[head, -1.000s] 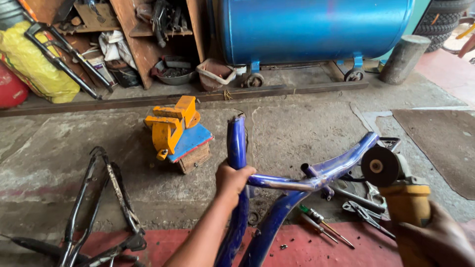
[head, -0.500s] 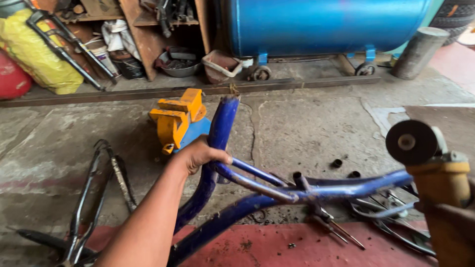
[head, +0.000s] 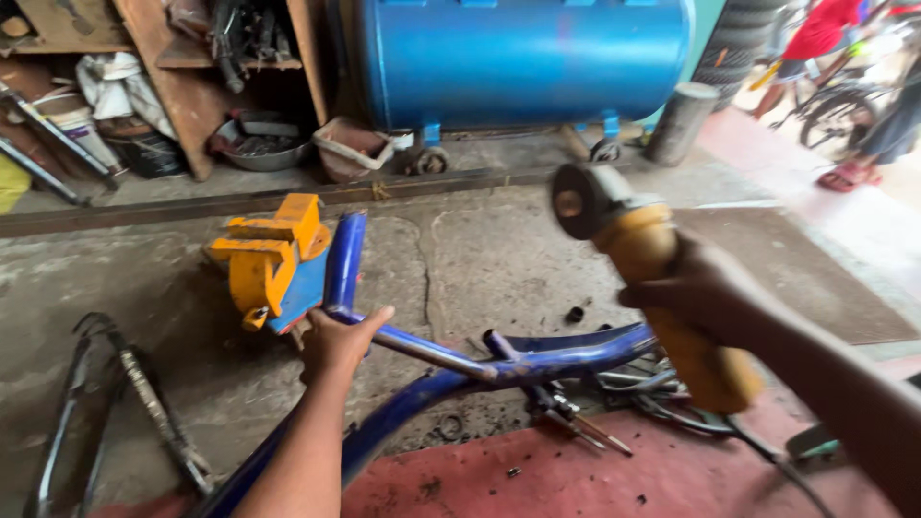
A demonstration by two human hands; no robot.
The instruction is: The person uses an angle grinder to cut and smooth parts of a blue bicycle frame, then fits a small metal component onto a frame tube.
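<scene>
A blue bicycle frame (head: 537, 360) lies across the concrete floor, one tube pointing away toward the yellow bench vise (head: 269, 254). My left hand (head: 338, 341) grips the frame where its tubes join, close to the vise. My right hand (head: 705, 297) holds a yellow angle grinder (head: 662, 288) raised in the air, with its dark disc (head: 576, 200) at the upper end, above and to the right of the frame. A cord trails from the grinder's lower end.
A big blue tank (head: 523, 58) on wheels stands at the back. Wooden shelves (head: 192, 58) with clutter sit back left. A black bike frame (head: 115, 403) lies left. Pliers and hand tools (head: 585, 412) lie under the blue frame. A grey cylinder (head: 679, 123) and a person in red (head: 815, 34) are far right.
The grinder in my right hand has swung up and left into the middle of the view. My left hand stays on the blue frame, which now lies flatter and nearer the vise.
</scene>
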